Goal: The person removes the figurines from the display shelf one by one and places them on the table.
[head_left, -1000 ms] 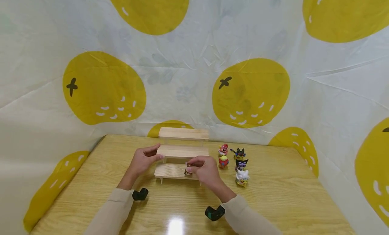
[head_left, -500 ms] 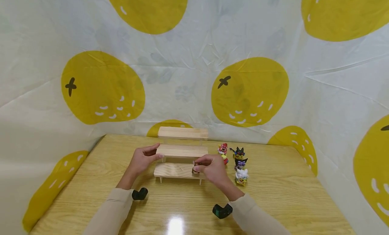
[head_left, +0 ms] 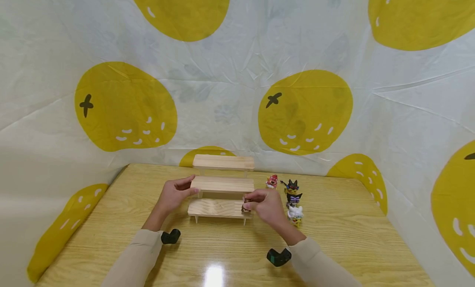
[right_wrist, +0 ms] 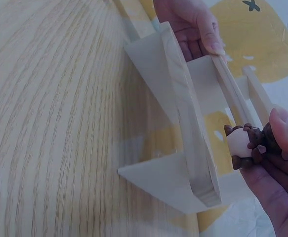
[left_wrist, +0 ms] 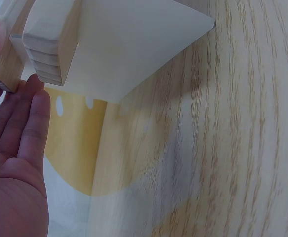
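A three-tier wooden display stand (head_left: 215,208) with pale side supports stands on the table. My left hand (head_left: 174,198) holds the left end of its middle tier (head_left: 222,184), the thumb at the front edge and the fingers behind. At the right end of the lowest tier, my right hand (head_left: 268,206) pinches a small brown figurine (head_left: 245,204) between thumb and fingers. In the right wrist view the figurine (right_wrist: 240,143) shows a pale round part and dark brown limbs. Whether it touches the tier I cannot tell.
Right of the stand are a red-capped figurine (head_left: 272,181), a black one (head_left: 292,186), a black-and-purple one (head_left: 294,200) and a white-topped one (head_left: 295,215). A fruit-patterned cloth (head_left: 219,101) hangs behind the wood-grain table (head_left: 334,237).
My right hand has slid rightward along the lowest tier with the brown figurine, from near its middle to its right end. It now covers a red-and-yellow figurine. The left hand keeps its place.
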`<state>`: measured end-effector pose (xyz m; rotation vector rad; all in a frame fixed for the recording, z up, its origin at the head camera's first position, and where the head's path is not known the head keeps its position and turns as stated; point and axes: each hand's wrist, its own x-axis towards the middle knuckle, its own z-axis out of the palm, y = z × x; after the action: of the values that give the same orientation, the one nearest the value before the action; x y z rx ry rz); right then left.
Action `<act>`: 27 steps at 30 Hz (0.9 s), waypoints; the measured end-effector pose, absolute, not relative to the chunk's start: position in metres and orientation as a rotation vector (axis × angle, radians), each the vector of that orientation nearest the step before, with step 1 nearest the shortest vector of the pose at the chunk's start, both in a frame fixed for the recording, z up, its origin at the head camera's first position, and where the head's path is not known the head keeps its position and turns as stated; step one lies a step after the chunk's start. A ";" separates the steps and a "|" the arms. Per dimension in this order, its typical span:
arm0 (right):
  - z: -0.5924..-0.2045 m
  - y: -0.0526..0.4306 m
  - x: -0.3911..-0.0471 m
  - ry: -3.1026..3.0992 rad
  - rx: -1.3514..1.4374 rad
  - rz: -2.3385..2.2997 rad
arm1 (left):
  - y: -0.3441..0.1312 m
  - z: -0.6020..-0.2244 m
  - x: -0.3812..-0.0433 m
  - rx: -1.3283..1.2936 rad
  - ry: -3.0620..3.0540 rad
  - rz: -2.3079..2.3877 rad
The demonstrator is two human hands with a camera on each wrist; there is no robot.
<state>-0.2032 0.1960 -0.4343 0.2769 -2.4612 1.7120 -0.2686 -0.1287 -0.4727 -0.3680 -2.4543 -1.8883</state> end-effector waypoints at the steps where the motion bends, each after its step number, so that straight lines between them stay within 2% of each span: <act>1: -0.435 0.197 -0.203 -2.461 0.275 1.703 | -0.129 -0.473 -0.268 -0.367 -2.453 -1.889; 27: -0.435 0.222 -0.198 -2.509 0.219 1.626 | -0.129 -0.472 -0.266 -0.348 -2.465 -1.885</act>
<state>-0.1984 0.2219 -0.4346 0.2187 -2.5091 1.6256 -0.2662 -0.1287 -0.4721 -0.3482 -2.4652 -1.8854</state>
